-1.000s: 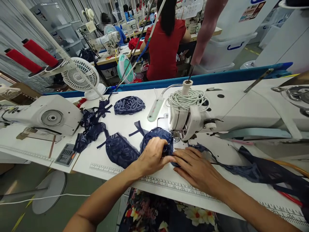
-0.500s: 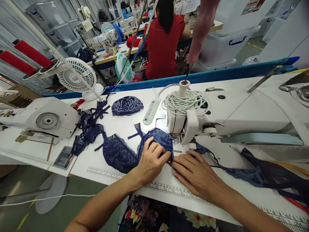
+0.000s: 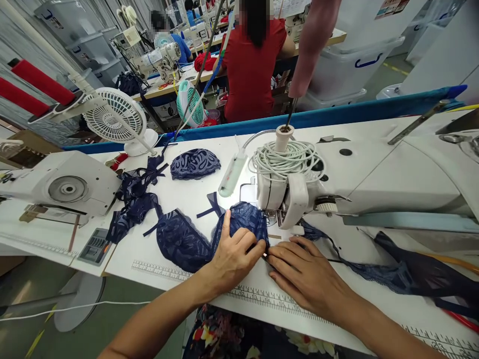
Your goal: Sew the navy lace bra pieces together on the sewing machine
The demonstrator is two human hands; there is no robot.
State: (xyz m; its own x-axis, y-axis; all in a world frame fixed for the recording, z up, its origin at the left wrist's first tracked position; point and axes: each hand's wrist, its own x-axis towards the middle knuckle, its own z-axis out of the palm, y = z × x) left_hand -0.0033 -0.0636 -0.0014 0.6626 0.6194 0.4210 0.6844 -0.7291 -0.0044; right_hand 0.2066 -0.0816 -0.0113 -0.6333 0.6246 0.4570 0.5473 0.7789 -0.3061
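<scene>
A navy lace bra (image 3: 181, 242) lies across the white sewing table, one cup under the needle area of a white sewing machine (image 3: 275, 192). My left hand (image 3: 235, 254) rests on that cup, its index finger stretched over the lace while thumb and other fingers pinch the lower edge. Close beside it, my right hand (image 3: 307, 271) lies flat on the table, fingers extended, fingertips touching the same edge. What lies under the fingertips is hidden. Navy straps and mesh (image 3: 392, 271) trail out to the right of the machine.
A loose navy lace cup (image 3: 195, 163) and a pale, translucent bottle (image 3: 232, 175) lie behind the bra. Tangled navy pieces (image 3: 136, 197), a calculator (image 3: 94, 246), a white fan (image 3: 114, 114) and a second machine (image 3: 71, 187) stand left. A person in red (image 3: 250, 75) sits beyond.
My left index finger has straightened and points farther forward on the cup. Both hands stay near the needle at the cup's edge; the view has shifted slightly.
</scene>
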